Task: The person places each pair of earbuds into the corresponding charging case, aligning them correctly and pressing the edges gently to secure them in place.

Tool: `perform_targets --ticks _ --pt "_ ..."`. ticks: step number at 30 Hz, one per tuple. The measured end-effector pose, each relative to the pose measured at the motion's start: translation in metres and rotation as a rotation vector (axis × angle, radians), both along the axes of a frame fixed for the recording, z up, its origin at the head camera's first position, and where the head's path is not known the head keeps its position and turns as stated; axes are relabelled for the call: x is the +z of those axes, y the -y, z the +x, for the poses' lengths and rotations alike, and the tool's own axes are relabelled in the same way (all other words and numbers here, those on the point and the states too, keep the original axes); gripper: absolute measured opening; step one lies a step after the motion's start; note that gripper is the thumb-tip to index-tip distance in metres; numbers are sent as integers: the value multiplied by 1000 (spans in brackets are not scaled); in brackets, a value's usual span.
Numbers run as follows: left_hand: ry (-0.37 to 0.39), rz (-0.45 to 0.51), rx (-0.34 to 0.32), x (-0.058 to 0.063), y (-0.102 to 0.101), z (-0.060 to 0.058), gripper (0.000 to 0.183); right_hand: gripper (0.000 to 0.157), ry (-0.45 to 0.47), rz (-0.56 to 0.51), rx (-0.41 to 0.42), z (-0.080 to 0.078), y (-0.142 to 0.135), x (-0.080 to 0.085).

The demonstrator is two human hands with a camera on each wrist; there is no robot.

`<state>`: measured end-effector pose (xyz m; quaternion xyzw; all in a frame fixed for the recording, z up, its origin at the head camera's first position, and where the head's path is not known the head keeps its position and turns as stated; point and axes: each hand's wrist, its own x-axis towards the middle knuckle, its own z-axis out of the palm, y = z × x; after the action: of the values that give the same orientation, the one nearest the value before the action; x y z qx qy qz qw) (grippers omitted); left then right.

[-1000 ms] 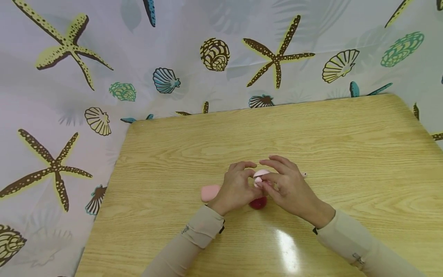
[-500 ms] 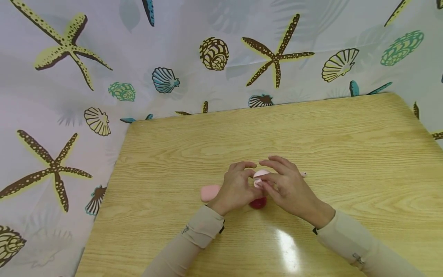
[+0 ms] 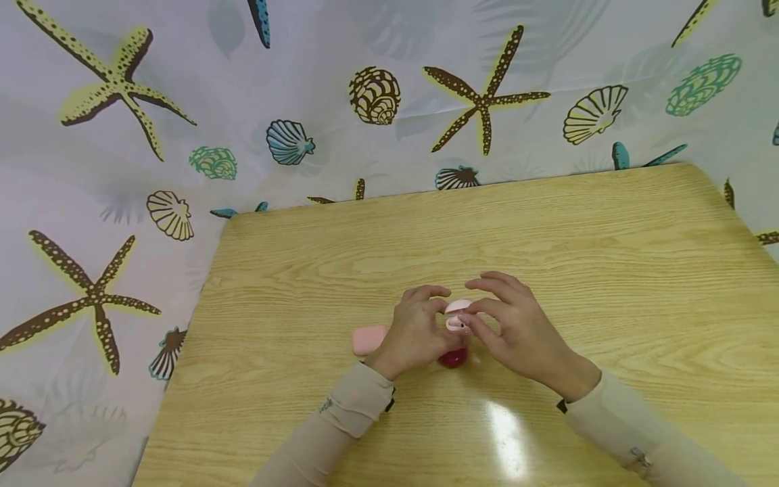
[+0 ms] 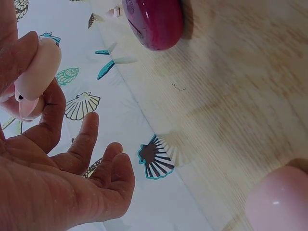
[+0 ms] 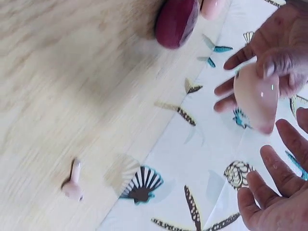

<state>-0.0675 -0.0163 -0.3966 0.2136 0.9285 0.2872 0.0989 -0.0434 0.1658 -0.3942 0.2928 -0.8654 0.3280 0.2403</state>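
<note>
A small pale-pink earbud case (image 3: 458,307) stands with its lid raised, held between the thumb and fingers of my left hand (image 3: 416,333). An earbud (image 3: 462,325), seen as a pale shape with a dark dot, sits in the case's mouth. My right hand (image 3: 525,333) is at the case's right side, thumb and index finger close to the lid; whether they touch it I cannot tell. Its other fingers are loosely spread in the right wrist view. A second pink earbud (image 5: 73,184) lies on the table, hidden behind my right hand in the head view.
A glossy dark-red oval object (image 3: 453,357) lies on the wooden table (image 3: 292,284) just below the hands. Left of it is a pink rounded block-like object (image 3: 368,339). A curtain (image 3: 341,149) printed with shells and starfish hangs behind the table and along its left side.
The earbud at my right fingertips has gone down into the case's mouth. My right hand has drawn back slightly to the right and its fingers have loosened. My left hand stays in place.
</note>
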Motion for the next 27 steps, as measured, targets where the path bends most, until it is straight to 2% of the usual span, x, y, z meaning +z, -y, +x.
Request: perform_targets --ticks 8,17,23,27 --pt "26 -2 13 0 0 1 44 17 -41 -36 -99 -14 -27 9" --pt "26 -32 4 0 -3 2 44 11 -8 2 -198 -27 -49 -5" --pt "20 -32 3 0 -3 2 42 13 43 134 -288 -33 -63 -20" --pt "33 -10 0 0 -4 2 41 15 159 239 -337 -33 -71 -28"
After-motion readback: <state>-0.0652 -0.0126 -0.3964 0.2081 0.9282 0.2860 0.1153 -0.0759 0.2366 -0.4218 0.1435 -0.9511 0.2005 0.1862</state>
